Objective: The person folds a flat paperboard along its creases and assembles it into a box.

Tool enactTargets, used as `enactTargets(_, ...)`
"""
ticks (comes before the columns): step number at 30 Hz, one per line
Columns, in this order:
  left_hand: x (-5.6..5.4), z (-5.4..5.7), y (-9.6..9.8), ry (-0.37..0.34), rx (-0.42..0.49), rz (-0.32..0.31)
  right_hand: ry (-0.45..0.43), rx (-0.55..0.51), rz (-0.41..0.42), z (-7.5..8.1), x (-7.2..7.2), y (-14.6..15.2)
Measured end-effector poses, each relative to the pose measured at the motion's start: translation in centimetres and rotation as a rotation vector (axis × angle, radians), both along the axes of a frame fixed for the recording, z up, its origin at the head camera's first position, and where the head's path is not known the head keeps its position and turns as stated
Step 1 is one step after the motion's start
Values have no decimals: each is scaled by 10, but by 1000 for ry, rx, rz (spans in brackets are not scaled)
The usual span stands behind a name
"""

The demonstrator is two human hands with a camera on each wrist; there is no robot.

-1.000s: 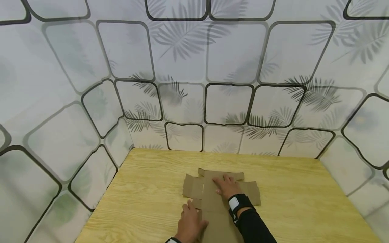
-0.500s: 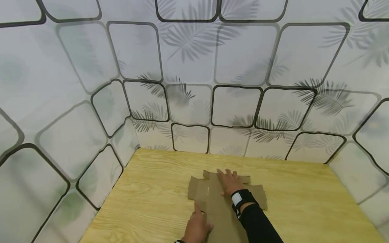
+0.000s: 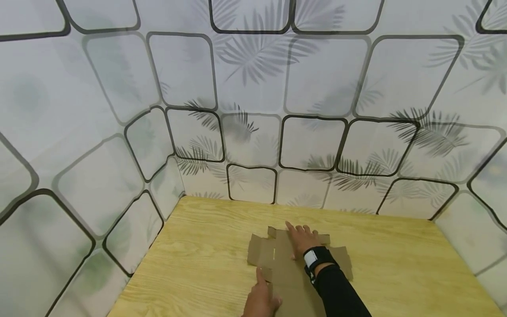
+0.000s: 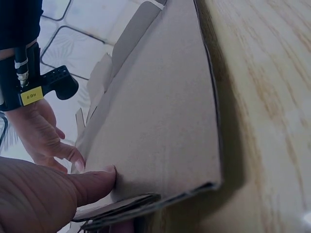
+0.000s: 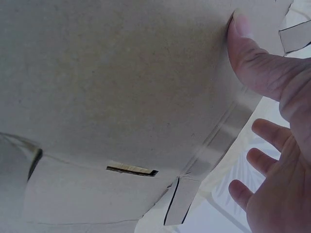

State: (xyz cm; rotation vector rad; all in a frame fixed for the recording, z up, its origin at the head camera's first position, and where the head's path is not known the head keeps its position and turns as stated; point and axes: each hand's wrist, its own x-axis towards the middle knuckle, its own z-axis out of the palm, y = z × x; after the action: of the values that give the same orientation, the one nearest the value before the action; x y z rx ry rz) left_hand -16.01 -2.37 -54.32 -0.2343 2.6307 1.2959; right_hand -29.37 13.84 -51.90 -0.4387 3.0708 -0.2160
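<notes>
A flattened cardboard box (image 3: 291,286) lies on the table, its long panel running away from me. Side flaps stick out near its far end, the left flap (image 3: 260,250) and the right flap (image 3: 341,259). My left hand (image 3: 260,299) pinches the near left part; in the left wrist view its thumb (image 4: 95,187) lies on top and a fingertip shows under the edge. My right hand (image 3: 304,240) rests at the far end with fingers spread past a narrow end flap. In the right wrist view its thumb (image 5: 245,56) presses the panel, near a cut slot (image 5: 131,171).
The wood-grain table (image 3: 190,259) extends to both sides of the cardboard. Patterned wall covering (image 3: 253,141) encloses the table at the back, left and right. The right wrist carries a black strap (image 3: 318,257) with a camera mount (image 4: 53,85).
My right hand has slid from the panel's middle to its far edge, fingers now reaching over it. My left index finger has straightened forward. The head view has shifted slightly.
</notes>
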Motion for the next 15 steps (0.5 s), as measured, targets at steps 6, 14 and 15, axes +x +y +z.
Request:
enactTargets(6,3,-1,1,27,6,-2,-17,8,-26,1,3,1)
enactTargets(14,3,0,-3,48,32,-30,-21,-25,-14,1,4,1)
enactTargets(15,3,1,-3,44,35,-31,-20,-28,-5,1,5,1)
